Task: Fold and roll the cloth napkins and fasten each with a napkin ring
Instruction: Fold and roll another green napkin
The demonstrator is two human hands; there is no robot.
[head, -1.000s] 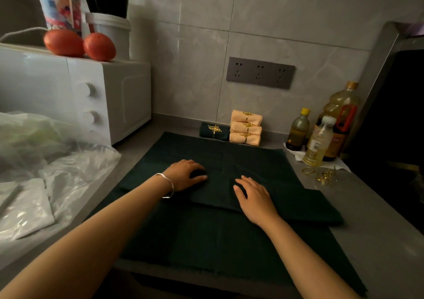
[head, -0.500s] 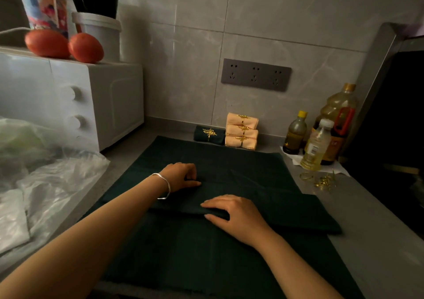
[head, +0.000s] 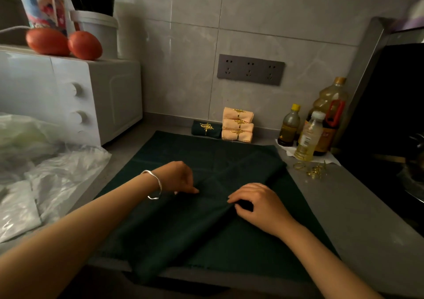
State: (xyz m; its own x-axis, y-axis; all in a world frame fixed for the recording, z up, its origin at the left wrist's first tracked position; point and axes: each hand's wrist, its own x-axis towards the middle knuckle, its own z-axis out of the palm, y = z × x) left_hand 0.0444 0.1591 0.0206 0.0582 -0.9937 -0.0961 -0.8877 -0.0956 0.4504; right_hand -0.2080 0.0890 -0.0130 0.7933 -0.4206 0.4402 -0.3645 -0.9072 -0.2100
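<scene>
Pinching the raised fold of the dark green napkin [head: 183, 241] with the right hand [head: 259, 204], fingers curled over the crease near the cloth's middle. Setting the left hand [head: 179, 177] just beside it on the same crease, fingers curled down to the fabric; cannot tell whether gripping or only pressing. Lying spread flat across the tabletop [head: 355, 218], with the fold's long axis slanting from near-left to far-right and both hands at mid-length, the right nearer the far end. Judging the next move as drawing that fold across its axis, with room on either side. Noting loose gold rings [head: 309, 172] near the right hand, by the bottles [head: 308, 137]. Seeing finished rolls [head: 238, 124] against the wall and plastic bags [head: 57, 172] left, well apart.
</scene>
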